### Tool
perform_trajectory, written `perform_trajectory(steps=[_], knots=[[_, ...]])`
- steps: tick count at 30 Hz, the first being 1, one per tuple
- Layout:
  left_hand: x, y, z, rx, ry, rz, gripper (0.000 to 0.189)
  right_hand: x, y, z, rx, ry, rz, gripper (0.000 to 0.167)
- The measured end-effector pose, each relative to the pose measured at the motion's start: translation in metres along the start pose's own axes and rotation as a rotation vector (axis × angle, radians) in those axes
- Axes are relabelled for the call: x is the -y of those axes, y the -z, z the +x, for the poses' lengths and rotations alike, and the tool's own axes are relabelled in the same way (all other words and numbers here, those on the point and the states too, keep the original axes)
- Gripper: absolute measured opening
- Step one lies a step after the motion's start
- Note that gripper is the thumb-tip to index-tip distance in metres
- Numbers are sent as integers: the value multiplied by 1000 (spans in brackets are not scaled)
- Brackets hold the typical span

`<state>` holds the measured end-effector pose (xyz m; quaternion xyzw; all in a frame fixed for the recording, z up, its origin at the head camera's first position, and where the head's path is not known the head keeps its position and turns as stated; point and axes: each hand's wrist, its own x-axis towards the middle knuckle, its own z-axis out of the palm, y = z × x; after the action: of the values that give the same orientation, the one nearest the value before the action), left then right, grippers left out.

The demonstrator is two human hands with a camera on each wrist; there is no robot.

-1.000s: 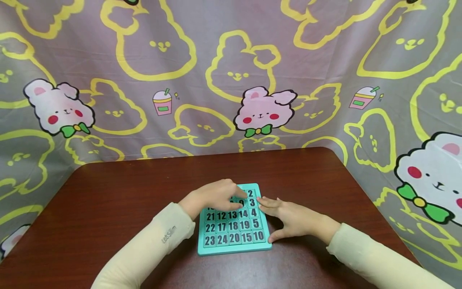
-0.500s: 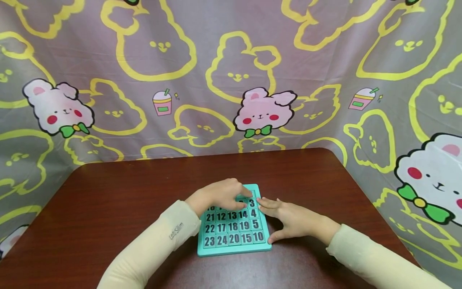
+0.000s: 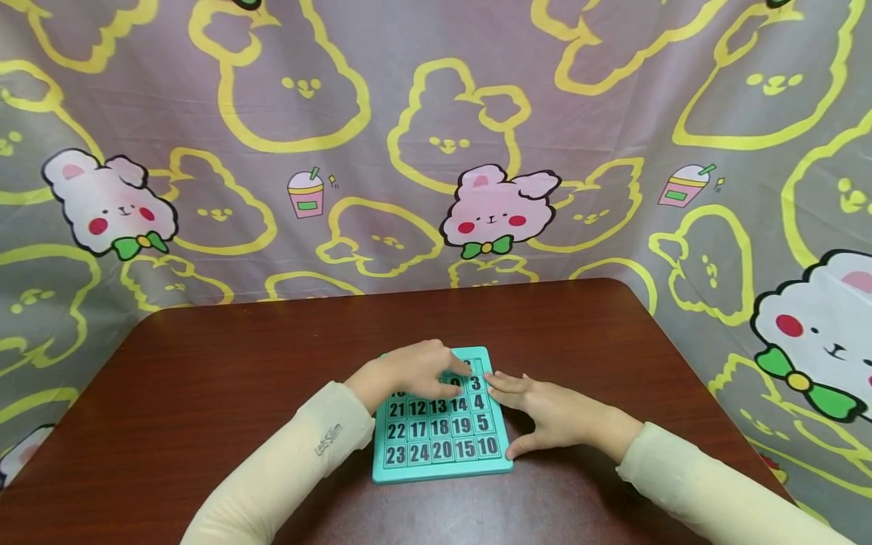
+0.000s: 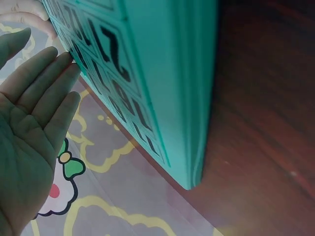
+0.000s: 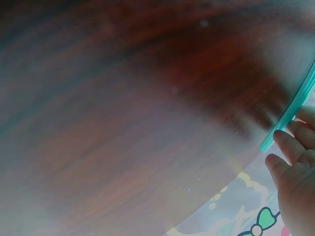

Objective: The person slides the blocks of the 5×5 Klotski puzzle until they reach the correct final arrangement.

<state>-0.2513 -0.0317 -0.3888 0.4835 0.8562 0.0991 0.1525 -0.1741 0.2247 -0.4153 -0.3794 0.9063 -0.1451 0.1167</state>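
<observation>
A turquoise number slide puzzle (image 3: 443, 475) lies flat on the table, with black numerals on its square tiles. My left hand (image 3: 415, 369) reaches over its upper rows, index finger and thumb apart, the index fingertip at the top right tiles. That hand hides most of the top two rows. In the left wrist view the palm and extended fingers of my left hand (image 4: 29, 142) show beside the tiles. My right hand (image 3: 555, 412) rests at the puzzle's right edge, fingers near the upper part of that side and thumb by the lower right corner.
The dark reddish-brown wooden table (image 3: 272, 348) extends around the puzzle. Behind and at both sides hangs a grey curtain (image 3: 388, 113) printed with yellow outlines and white rabbits.
My left hand shifts right across the top row, covering the 2 tile, then draws back slightly left, partly uncovering it. My right hand and the puzzle's frame stay in place.
</observation>
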Motion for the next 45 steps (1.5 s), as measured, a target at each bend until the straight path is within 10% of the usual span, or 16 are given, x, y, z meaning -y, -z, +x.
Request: perform_trajectory(steps=[25,45], knots=[[2,0,-21,-40,28,-62,40,-1,-1,0,8,-13,0,100],[-19,-1,-14,-6,-84,-73,39,-2,0,1,-2,7,7,99]])
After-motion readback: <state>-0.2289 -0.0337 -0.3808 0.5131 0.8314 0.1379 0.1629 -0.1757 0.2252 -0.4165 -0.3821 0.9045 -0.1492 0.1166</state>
